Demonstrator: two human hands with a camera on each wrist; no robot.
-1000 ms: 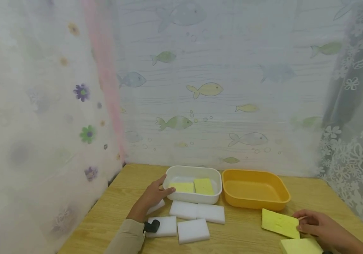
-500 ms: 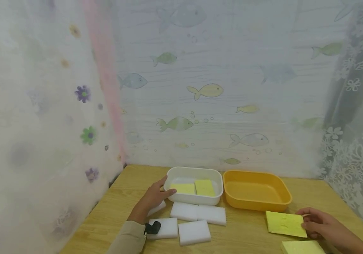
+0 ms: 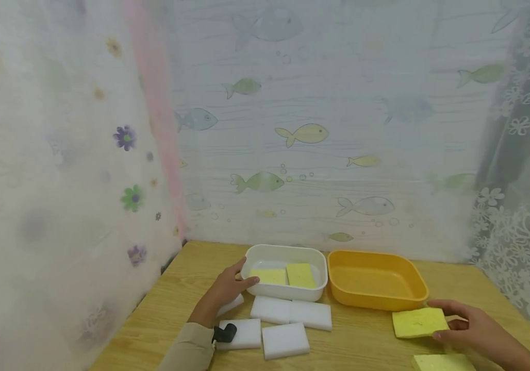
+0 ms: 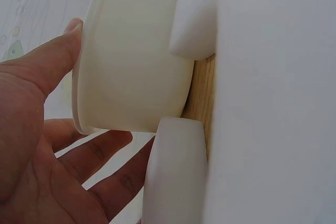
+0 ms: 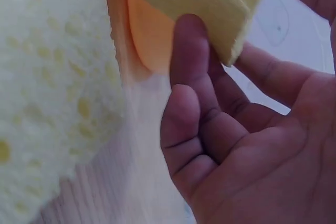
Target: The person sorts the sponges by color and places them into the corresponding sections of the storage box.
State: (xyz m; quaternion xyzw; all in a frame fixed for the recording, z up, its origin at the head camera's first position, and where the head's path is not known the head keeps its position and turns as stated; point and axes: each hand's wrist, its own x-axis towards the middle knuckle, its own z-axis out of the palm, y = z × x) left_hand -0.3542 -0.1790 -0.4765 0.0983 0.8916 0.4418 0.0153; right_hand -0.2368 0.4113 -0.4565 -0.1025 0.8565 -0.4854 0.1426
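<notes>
My left hand (image 3: pixel 228 287) holds the left end of a white plastic tub (image 3: pixel 285 292), its thumb over the front rim. In the left wrist view the thumb touches the tub's rim (image 4: pixel 76 93). Two yellow sponges (image 3: pixel 301 275) lie in that tub. At the right, my right hand (image 3: pixel 471 330) pinches a yellow sponge (image 3: pixel 417 323) by its right end, tilted above the table. The right wrist view shows fingers against the held sponge (image 5: pixel 194 1). Another yellow sponge (image 3: pixel 443 363) lies nearer me, partly cut off by the frame.
An orange tub (image 3: pixel 374 299) stands right of the white one, with nothing seen in it. Several white sponge blocks (image 3: pixel 285 341) lie in front of the white tub, one partly behind my left wrist. Printed curtains (image 3: pixel 302 216) hang behind the wooden table (image 3: pixel 348 345).
My right hand has lifted the yellow sponge off the one nearer me and turned it, moving it slightly right and back. The left hand stays on the white tub.
</notes>
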